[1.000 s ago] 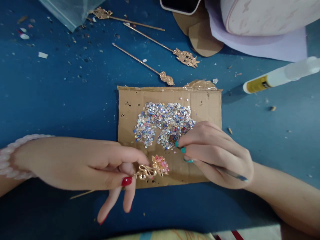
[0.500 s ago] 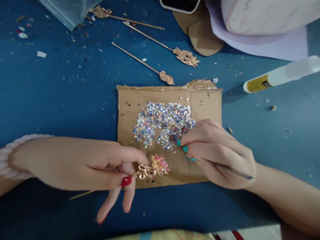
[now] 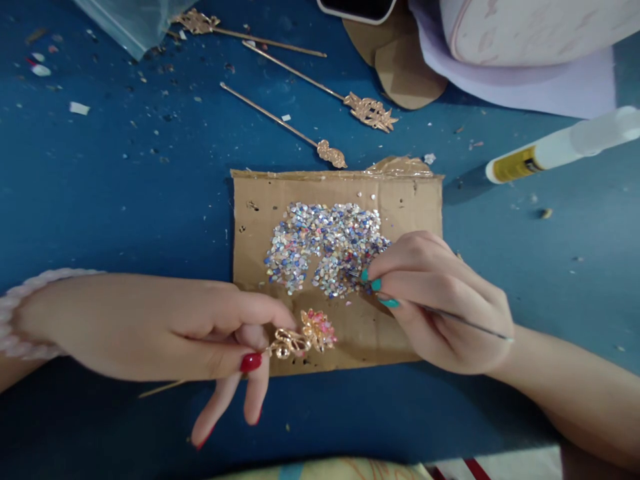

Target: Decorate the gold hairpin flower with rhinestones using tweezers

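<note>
Gold-coloured metal, worked into open scrolls and petals set with pink stones, forms a flower ornament (image 3: 314,332) held above the lower part of a cardboard sheet (image 3: 405,213). It is pinched by the left hand (image 3: 170,327) between the thumb and the bent index finger, both clamped on its narrow end; the two lowest fingers are spread apart and hang free. Red polish is worn on the nails, and a bracelet (image 3: 9,320) of pale beads circles the wrist. A thin gold rod (image 3: 163,389) is seen below that hand; whether it is joined to the ornament cannot be told.

Opposite, a slim tool (image 3: 470,323) is gripped by the right hand (image 3: 450,310), its teal-nailed fingers closed together around the shaft. The tip is directed into the lower right edge of a glittering patch of small gems (image 3: 333,233), mostly silver and blue, spread on the cardboard.

Farther out, a short-headed pin (image 3: 331,154), a broad-headed pin (image 3: 371,112) and a third pin (image 3: 199,22), all gold-coloured, are laid on the blue table (image 3: 125,220). A clear plastic bag (image 3: 135,27) is seen at upper left; at right, a white bottle (image 3: 555,148) with a yellow label is placed below a lilac sheet (image 3: 540,90).
</note>
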`<action>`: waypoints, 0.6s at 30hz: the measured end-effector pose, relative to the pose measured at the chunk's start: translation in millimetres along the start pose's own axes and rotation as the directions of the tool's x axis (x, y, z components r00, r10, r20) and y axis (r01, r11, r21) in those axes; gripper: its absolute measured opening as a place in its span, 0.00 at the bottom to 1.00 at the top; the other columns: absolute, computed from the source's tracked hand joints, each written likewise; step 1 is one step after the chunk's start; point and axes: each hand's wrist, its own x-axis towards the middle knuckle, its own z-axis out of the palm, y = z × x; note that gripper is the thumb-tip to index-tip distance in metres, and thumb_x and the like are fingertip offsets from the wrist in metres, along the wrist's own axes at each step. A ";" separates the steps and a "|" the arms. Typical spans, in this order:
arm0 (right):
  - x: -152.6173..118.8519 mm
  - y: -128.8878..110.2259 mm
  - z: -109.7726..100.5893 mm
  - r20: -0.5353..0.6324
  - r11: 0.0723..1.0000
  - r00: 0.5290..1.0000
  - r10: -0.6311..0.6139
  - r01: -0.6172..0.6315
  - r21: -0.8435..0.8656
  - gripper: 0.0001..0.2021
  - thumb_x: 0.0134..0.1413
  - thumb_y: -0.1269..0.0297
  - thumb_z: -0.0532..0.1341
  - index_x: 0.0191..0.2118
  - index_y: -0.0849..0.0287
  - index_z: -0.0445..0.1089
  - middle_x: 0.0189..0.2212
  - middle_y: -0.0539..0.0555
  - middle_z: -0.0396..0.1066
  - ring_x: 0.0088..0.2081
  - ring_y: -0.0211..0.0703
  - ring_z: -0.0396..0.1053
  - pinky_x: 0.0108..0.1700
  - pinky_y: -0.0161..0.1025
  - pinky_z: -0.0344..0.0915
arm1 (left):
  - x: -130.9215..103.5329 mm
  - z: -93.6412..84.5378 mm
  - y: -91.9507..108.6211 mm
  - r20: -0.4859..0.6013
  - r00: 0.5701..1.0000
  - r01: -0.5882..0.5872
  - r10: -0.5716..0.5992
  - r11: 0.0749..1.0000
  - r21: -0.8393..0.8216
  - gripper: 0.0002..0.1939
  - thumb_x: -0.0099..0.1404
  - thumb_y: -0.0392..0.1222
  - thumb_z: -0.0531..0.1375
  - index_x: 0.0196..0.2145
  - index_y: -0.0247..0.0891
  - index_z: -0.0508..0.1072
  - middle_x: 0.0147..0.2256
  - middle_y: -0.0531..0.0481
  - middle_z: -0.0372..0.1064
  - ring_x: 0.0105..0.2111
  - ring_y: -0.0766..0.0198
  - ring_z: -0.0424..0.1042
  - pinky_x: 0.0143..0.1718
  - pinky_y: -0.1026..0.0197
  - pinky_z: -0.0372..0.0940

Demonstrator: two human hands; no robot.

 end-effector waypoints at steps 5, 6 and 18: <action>-2.0 0.9 -0.2 0.008 0.999 1.000 0.005 -0.005 0.039 0.08 0.76 0.77 0.63 0.49 0.57 0.74 0.41 0.59 0.85 0.38 0.46 0.81 0.41 0.44 0.79 | 0.9 0.4 3.2 0.014 0.999 0.033 -0.034 0.999 0.023 0.14 0.93 0.56 0.60 0.67 0.51 0.71 0.57 0.42 0.93 0.40 0.51 0.95 0.47 0.56 0.81; -2.4 0.7 -0.4 0.013 0.999 1.000 0.003 -0.004 0.043 0.07 0.77 0.77 0.63 0.50 0.57 0.74 0.41 0.59 0.84 0.38 0.47 0.81 0.41 0.44 0.80 | 0.8 0.4 2.9 0.016 0.999 0.035 -0.035 0.999 0.016 0.13 0.93 0.56 0.60 0.66 0.51 0.71 0.57 0.42 0.93 0.40 0.52 0.95 0.47 0.57 0.80; -1.4 -0.7 -1.2 0.042 1.000 0.999 0.005 -0.005 0.002 0.12 0.74 0.80 0.61 0.50 0.54 0.73 0.42 0.58 0.86 0.39 0.47 0.83 0.44 0.46 0.82 | -0.2 1.4 3.3 -0.016 1.000 0.015 -0.015 1.000 -0.021 0.14 0.91 0.55 0.63 0.66 0.49 0.74 0.54 0.43 0.93 0.37 0.52 0.95 0.43 0.57 0.80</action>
